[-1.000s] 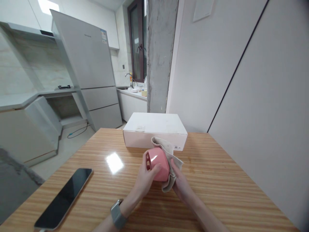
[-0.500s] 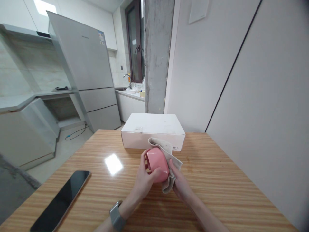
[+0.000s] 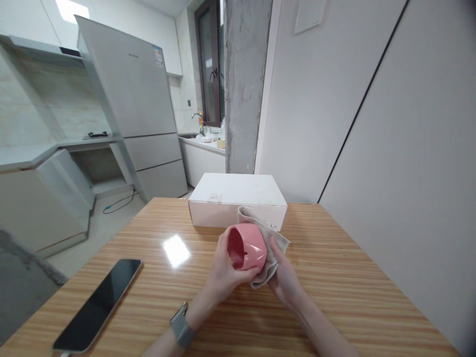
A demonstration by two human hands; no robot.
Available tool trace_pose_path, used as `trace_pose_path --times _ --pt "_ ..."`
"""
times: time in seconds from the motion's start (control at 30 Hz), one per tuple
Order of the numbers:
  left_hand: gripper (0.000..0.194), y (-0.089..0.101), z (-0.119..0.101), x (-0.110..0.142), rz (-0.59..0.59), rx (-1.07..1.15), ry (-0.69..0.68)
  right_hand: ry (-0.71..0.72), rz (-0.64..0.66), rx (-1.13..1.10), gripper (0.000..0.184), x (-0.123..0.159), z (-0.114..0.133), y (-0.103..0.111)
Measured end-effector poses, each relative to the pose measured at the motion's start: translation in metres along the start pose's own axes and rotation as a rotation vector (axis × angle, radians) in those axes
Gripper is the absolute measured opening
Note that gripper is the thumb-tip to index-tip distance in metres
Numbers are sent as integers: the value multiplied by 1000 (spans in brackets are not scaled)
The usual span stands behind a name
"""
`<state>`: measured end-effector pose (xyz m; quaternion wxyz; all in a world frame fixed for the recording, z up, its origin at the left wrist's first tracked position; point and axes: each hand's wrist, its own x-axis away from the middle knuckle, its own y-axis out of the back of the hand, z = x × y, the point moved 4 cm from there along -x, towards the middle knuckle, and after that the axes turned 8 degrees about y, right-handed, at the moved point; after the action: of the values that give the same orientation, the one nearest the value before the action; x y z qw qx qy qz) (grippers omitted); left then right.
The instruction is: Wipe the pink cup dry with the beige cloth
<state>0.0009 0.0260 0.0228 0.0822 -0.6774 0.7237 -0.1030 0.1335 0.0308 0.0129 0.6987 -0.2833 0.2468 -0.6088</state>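
Observation:
A glossy pink cup (image 3: 255, 246) is tilted on its side above the table, its open mouth facing left. My left hand (image 3: 227, 273) is closed around the rim, thumb along the near side and the other fingers mostly hidden behind. A folded beige cloth (image 3: 275, 237) lies against the cup's right side and base. My right hand (image 3: 283, 275) is closed on that cloth, pressing it to the cup, with the thumb on top and the other fingers out of sight.
Just beyond my hands, a white box (image 3: 238, 191) stands on the striped wooden table (image 3: 357, 297). A black phone (image 3: 98, 307) with a white cable plugged in lies at the left. Past the table are a fridge (image 3: 137, 99) and a concrete pillar (image 3: 246, 89).
The cup has turned so that its open inside now shows towards me. Both hands, with cup and cloth, have shifted slightly to the right.

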Motion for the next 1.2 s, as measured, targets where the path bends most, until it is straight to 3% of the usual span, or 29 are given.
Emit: trace_pose_path --times 0.2,0.37,0.43,0.67,0.77,1.0,1.2 --pt "104 2 17 -6 -108 34 -54 -17 67 76 49 6 -5 -5" --pt "66 2 42 -21 -85 301 119 105 70 244 45 3 -13 9" --pt "63 3 45 -23 -72 306 133 103 68 235 45 1 -17 12" --pt "99 8 21 -15 -84 -116 -167 -49 -20 -16 44 3 -11 2" --pt "102 11 13 -13 -130 -259 -269 -53 -14 -61 42 3 -4 0" --pt "100 9 15 -16 -141 -107 -150 -69 29 -40 43 4 -1 -5" --pt "92 17 15 -20 -239 -128 -166 -58 -31 31 43 12 -4 5"
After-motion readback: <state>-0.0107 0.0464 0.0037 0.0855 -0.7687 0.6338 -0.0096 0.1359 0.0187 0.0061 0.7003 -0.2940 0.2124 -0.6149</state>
